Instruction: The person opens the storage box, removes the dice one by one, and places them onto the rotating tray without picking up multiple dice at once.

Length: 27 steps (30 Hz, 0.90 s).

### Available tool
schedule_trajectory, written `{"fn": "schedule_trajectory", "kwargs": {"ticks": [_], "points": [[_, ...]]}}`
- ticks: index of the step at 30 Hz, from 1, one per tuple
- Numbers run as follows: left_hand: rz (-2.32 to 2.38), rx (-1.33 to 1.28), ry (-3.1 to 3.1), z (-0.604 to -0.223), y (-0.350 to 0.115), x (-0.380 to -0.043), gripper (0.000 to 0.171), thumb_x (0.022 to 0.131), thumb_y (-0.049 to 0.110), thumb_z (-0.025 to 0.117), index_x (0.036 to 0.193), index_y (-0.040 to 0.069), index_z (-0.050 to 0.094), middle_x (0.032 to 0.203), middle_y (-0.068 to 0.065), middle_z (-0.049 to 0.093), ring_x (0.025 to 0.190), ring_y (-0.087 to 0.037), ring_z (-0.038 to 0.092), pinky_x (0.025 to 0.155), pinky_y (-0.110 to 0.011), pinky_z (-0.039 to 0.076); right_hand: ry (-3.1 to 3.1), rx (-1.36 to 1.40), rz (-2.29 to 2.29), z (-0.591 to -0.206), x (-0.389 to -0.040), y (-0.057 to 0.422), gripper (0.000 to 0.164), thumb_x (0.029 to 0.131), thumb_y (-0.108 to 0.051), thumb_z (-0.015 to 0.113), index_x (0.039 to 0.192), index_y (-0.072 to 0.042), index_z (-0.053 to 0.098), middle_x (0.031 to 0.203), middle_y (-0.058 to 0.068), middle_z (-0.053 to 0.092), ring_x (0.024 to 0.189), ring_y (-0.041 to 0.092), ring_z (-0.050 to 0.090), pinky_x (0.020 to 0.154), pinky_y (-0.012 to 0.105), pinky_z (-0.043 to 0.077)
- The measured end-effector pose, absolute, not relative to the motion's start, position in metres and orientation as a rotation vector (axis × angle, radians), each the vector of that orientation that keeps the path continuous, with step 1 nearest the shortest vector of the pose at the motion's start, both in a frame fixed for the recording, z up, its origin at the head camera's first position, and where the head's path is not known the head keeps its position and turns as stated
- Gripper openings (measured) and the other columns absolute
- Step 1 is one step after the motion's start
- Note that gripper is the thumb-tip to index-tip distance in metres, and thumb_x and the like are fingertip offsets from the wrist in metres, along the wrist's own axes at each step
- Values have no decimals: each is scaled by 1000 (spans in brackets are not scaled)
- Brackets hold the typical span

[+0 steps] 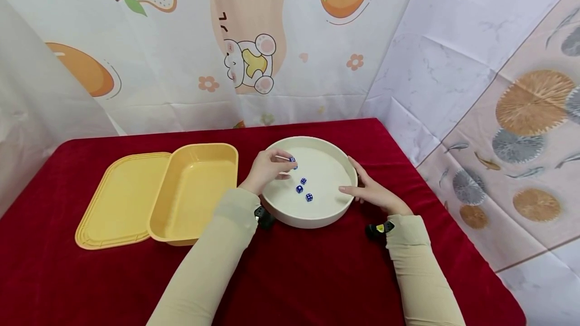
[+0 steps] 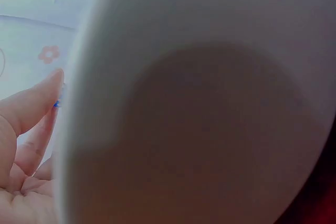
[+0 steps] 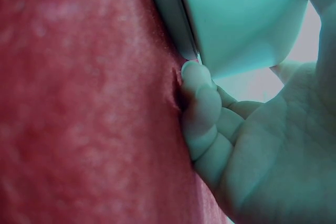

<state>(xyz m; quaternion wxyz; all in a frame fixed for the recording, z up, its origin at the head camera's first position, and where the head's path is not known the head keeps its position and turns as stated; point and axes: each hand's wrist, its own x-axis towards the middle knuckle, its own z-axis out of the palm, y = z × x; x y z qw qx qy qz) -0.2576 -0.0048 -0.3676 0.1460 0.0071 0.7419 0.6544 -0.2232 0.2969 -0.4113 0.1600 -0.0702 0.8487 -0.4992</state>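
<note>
A round cream-white tray [image 1: 331,175] with a raised wall stands on the table. My left hand [image 1: 266,170] reaches over its left side, pinching a blue die [image 1: 292,159] with white pips between thumb and fingertips. Another bit of blue shows just below that die, partly covered by the thumb. In the left wrist view the tray wall [image 2: 210,14] hides most of the scene; a sliver of blue die [image 2: 56,103] shows at the fingertips. Several blue dice [image 1: 299,189] lie on the tray's floor. My right hand [image 1: 373,191] grips the tray's right rim, thumb inside, fingers around the outer wall.
Left of the tray stands a yellow rectangular box [image 1: 192,195] without a cover on it. Its flat yellow lid [image 1: 122,200] lies beside it, partly under the box's edge. Red cloth [image 1: 317,270] covers the table, and printed curtains [image 1: 172,64] hang behind and to the right.
</note>
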Motion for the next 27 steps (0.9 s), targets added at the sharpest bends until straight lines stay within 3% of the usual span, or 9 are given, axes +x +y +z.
{"fn": "schedule_trajectory", "kwargs": {"ticks": [14,27], "points": [[1743,-6,2235,-382,7,-265,29,85,13,78,111,5,65,108,-16,69,86,-24,71,72,-32,60,2426,-203,-1419,-412,-223,297,96,91,-33,69,160,-32,2,117,16,49,68,21,53,62,29,47],[1553,34,2418,-391,14,-264,24,86,18,79,105,9,68,98,-10,68,75,-16,64,66,-23,56,2432,-197,-1424,-412,-223,297,94,91,-32,69,159,-35,3,107,17,51,69,21,53,63,29,46]]}}
